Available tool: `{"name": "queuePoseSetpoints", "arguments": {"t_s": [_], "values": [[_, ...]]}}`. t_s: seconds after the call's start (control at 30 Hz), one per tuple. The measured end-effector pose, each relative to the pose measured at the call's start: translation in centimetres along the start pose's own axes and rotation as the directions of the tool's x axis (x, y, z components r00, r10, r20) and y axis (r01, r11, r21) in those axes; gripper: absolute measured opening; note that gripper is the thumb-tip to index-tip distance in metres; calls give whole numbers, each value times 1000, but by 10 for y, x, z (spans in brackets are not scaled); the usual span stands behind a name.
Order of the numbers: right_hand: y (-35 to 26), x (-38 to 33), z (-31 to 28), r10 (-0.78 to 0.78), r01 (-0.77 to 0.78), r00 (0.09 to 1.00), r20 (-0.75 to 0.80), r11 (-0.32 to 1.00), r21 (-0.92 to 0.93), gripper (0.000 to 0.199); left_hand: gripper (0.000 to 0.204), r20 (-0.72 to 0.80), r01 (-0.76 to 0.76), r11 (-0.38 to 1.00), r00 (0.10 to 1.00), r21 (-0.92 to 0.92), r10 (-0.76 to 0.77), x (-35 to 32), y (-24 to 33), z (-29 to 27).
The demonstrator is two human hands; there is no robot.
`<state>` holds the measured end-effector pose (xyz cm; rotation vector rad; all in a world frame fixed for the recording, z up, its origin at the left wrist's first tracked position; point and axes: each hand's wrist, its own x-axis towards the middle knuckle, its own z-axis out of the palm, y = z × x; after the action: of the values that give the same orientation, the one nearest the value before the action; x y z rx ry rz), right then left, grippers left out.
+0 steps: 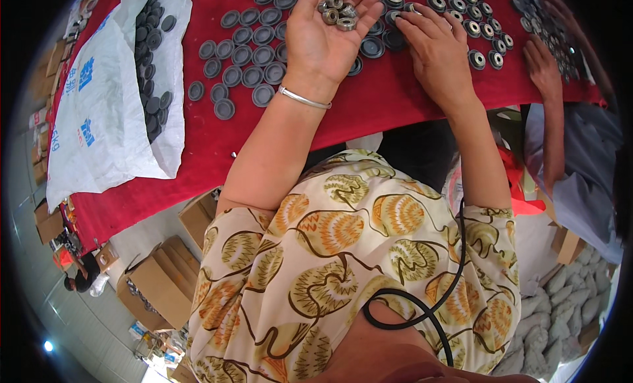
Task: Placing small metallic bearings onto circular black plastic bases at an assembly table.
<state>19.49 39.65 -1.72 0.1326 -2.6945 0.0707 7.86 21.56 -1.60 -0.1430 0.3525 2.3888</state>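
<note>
My left hand is palm up above the table, with several small metal ball bearings heaped on its palm and fingers. To its right, my right hand is palm down, its fingers bent over the dark round caps. A shiny ring-shaped piece, seemingly a bearing, shows at its fingertips, which partly cover it. Left of and beneath my left hand, dark grey caps lie in loose rows with bare centres. Right of my right hand, rows of caps have metal bearings seated in their middles.
A red cloth covers the table. At the left lies an open white woven sack with loose dark caps spilling inside it. Another person's hand is at the right edge, near more caps. Cardboard boxes stand on the floor at lower left.
</note>
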Motion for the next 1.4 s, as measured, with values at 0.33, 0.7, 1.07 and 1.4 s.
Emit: {"name": "queuePoseSetpoints", "arguments": {"t_s": [0.33, 0.7, 1.07, 1.4], "values": [[-6, 20, -14, 62, -43, 989, -135, 989, 140, 36, 60, 66, 113, 993, 992, -20, -112, 6, 0, 1], [-21, 24, -25, 261, -159, 962, -75, 768, 621, 30, 64, 364, 330, 944, 881, -19, -301, 4, -12, 1], [3, 5, -7, 248, -166, 943, -222, 929, 330, 25, 51, 56, 42, 999, 997, 29, -44, 9, 2, -4], [8, 65, -13, 46, -34, 997, -58, 981, 193, 22, 49, 49, -86, 995, 995, 39, 84, 9, 19, -4]]}}
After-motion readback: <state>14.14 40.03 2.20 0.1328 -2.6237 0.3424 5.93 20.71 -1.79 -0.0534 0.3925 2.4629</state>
